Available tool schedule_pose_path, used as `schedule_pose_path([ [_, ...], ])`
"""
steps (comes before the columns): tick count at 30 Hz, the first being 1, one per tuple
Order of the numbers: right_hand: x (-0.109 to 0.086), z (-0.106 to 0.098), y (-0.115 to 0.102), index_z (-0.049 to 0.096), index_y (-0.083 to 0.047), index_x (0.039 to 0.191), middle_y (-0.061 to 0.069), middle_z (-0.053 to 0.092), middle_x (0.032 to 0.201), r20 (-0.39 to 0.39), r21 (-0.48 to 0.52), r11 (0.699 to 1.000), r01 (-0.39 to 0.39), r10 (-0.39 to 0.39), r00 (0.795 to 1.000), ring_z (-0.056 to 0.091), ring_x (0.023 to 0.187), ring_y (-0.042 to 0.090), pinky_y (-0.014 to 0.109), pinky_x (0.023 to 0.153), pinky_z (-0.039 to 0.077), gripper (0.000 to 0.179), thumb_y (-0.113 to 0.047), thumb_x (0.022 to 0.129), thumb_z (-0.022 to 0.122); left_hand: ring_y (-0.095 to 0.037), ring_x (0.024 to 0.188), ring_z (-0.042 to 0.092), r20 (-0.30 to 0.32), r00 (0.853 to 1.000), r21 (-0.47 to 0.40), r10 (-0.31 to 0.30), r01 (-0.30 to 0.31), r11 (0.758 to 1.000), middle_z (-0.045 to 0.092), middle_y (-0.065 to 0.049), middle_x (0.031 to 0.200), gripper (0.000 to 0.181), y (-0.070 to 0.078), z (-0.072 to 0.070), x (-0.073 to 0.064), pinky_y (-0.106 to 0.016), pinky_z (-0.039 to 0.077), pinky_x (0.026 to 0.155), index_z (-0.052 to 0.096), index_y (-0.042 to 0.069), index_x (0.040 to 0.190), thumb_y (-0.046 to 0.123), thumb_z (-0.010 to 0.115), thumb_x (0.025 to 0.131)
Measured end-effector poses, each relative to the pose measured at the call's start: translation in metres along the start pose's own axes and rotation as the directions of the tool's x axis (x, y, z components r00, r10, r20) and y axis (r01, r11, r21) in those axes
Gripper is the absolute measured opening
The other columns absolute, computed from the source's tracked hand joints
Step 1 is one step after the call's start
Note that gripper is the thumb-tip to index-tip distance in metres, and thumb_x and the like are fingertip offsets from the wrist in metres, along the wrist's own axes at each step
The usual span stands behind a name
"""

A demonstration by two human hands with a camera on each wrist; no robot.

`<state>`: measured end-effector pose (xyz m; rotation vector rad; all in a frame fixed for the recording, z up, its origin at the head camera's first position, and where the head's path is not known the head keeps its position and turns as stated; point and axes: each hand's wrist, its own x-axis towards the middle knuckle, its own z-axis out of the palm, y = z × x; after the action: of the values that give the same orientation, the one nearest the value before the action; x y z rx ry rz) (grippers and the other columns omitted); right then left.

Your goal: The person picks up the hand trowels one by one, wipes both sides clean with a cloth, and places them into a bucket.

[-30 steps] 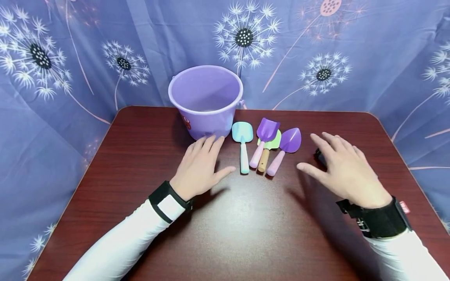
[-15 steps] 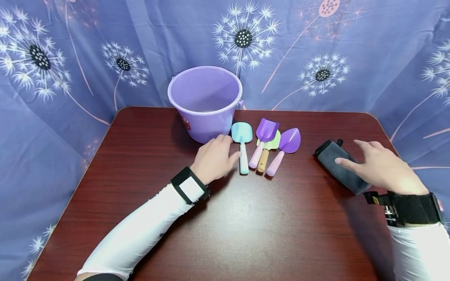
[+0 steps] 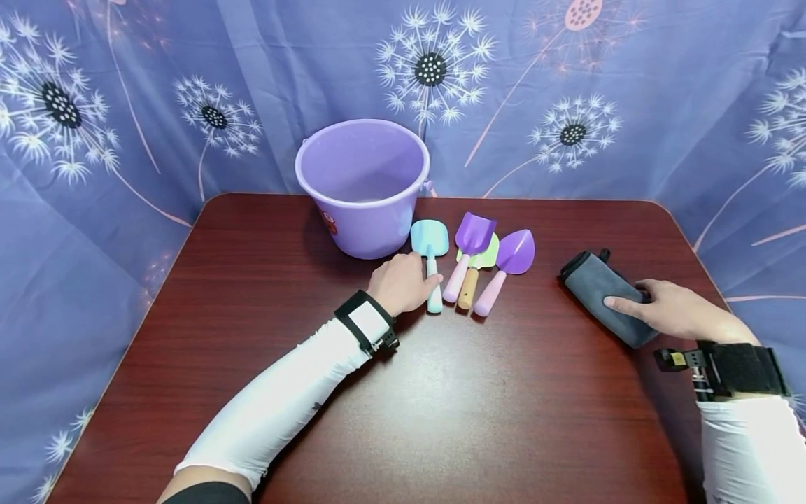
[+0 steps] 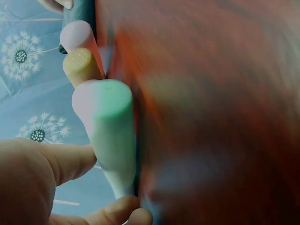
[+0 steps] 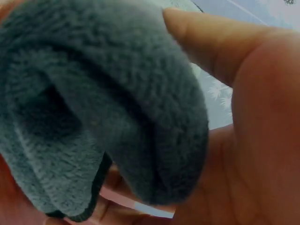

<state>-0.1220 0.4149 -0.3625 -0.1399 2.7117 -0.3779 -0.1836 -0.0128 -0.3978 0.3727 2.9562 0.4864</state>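
Note:
My left hand (image 3: 403, 283) is at the handle of a light blue toy shovel (image 3: 430, 238), which lies on the table beside the bucket. In the left wrist view, thumb and fingertips pinch the shovel's pale handle (image 4: 115, 136) from both sides. On the right, my right hand (image 3: 683, 311) grips a folded grey towel (image 3: 604, 294), thumb on top. Up close in the right wrist view, the towel's rolled fuzzy end (image 5: 154, 112) sits between thumb and curled fingers.
A purple bucket (image 3: 371, 227) stands at the table's back edge. Right of the blue shovel lie a purple shovel (image 3: 475, 234), a green-bladed tool (image 3: 485, 257) with a tan handle, and a purple trowel (image 3: 516, 252). Patterned blue fabric (image 3: 283, 84) hangs behind the brown table (image 3: 504, 413).
My left hand has moved right from in front of the bucket to pinch the blue shovel's handle. My right hand has moved right and down onto the towel and now grips it.

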Motion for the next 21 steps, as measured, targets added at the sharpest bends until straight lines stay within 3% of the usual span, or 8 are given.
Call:
schedule_pose_path([
  [5, 0.001, 0.005, -0.002, 0.053, 0.002, 0.107, 0.009, 0.05, 0.079, 0.021, 0.05, 0.999, -0.008, 0.007, 1.0, 0.05, 0.071, 0.022, 0.037, 0.061, 0.037, 0.06, -0.057, 0.099, 0.05, -0.02, 0.076, 0.063, 0.036, 0.999, -0.036, -0.02, 0.021, 0.999, 0.062, -0.003, 0.086, 0.045, 0.0, 0.004, 0.004, -0.039, 0.05, 0.06, 0.059, 0.017, 0.08, 0.061, 0.055, 0.092],
  [9, 0.001, 0.01, -0.002, 0.049, -0.005, 0.089, 0.002, 0.04, 0.069, 0.02, 0.087, 0.996, -0.005, 0.003, 1.0, 0.042, 0.061, 0.017, 0.034, 0.058, 0.034, 0.05, -0.053, 0.1, 0.052, -0.018, 0.072, 0.061, 0.042, 0.999, -0.037, -0.034, 0.036, 0.999, 0.061, -0.001, 0.082, 0.043, -0.001, 0.004, 0.004, -0.038, 0.048, 0.057, 0.059, 0.018, 0.076, 0.059, 0.057, 0.09],
  [14, 0.0, 0.012, -0.002, 0.05, 0.007, 0.1, 0.009, 0.045, 0.081, -0.003, 0.052, 0.999, -0.001, 0.001, 1.0, 0.047, 0.073, 0.023, 0.035, 0.062, 0.037, 0.06, -0.052, 0.1, 0.052, -0.019, 0.07, 0.061, 0.028, 0.999, 0.007, -0.039, 0.039, 0.999, 0.06, -0.002, 0.08, 0.034, -0.003, 0.002, 0.001, -0.037, 0.047, 0.055, 0.058, 0.017, 0.08, 0.05, 0.057, 0.088],
  [21, -0.004, 0.013, -0.01, 0.029, 0.021, 0.125, 0.016, 0.045, 0.09, 0.036, 0.101, 0.994, -0.03, 0.027, 0.999, 0.05, 0.079, 0.027, 0.037, 0.064, 0.04, 0.082, -0.054, 0.099, 0.051, -0.021, 0.07, 0.061, 0.01, 0.999, 0.062, -0.042, 0.041, 0.997, 0.058, -0.003, 0.077, 0.034, -0.004, 0.0, -0.007, -0.038, 0.047, 0.055, 0.056, 0.013, 0.089, 0.046, 0.063, 0.088],
])
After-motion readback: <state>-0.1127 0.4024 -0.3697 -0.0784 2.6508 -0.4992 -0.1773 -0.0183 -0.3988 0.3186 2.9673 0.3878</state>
